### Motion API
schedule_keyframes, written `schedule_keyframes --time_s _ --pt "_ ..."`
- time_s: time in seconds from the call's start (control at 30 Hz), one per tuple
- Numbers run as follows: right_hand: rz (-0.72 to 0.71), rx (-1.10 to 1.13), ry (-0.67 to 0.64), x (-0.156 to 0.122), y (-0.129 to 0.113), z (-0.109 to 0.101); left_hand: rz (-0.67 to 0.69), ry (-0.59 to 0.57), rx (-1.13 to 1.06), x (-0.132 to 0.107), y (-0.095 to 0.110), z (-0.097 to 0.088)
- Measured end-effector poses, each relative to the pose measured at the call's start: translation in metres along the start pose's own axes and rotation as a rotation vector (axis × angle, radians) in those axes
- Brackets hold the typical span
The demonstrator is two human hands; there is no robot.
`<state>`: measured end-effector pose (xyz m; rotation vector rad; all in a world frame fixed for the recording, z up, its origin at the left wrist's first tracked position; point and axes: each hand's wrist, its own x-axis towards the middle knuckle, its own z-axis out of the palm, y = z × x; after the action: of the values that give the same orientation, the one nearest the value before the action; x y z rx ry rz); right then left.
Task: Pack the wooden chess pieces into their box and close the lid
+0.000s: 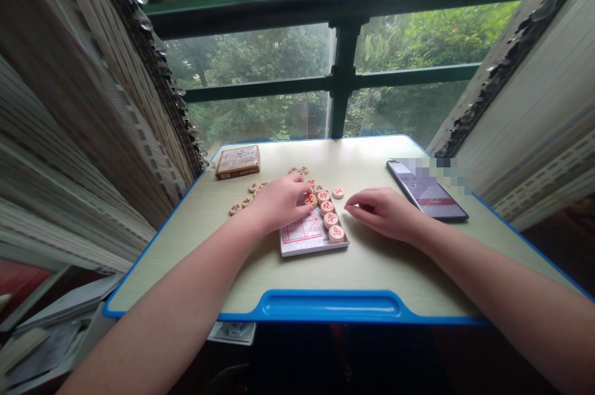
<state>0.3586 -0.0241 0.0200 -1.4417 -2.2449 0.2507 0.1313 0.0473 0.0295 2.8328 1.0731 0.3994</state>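
A shallow white tray (297,247) lies at the middle of a small cream table with a blue rim (325,308). A row of round wooden chess discs (331,219) with red characters fills the tray's right side. My left hand (279,201) reaches over the tray's far left corner, fingers curled on a red-marked disc (310,199). To the right of the tray my right hand (383,212) rests on the table, fingers loosely curled, nothing visible in them. More loose discs (255,187) lie scattered behind my left hand.
A brown box lid (237,161) sits at the table's far left. A phone (426,189) lies at the far right. Bamboo blinds hang on both sides, with a green-framed window (341,82) behind. Papers lie below the table at the left.
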Motion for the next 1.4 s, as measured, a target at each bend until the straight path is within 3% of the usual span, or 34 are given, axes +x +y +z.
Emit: schedule_keyframes --time_s 1.4 --pt "-0.019 -0.053 -0.023 -0.0023 -0.0009 -0.0018 0.036 0.004 -0.077 0.0018 -0.0003 -0.0049"
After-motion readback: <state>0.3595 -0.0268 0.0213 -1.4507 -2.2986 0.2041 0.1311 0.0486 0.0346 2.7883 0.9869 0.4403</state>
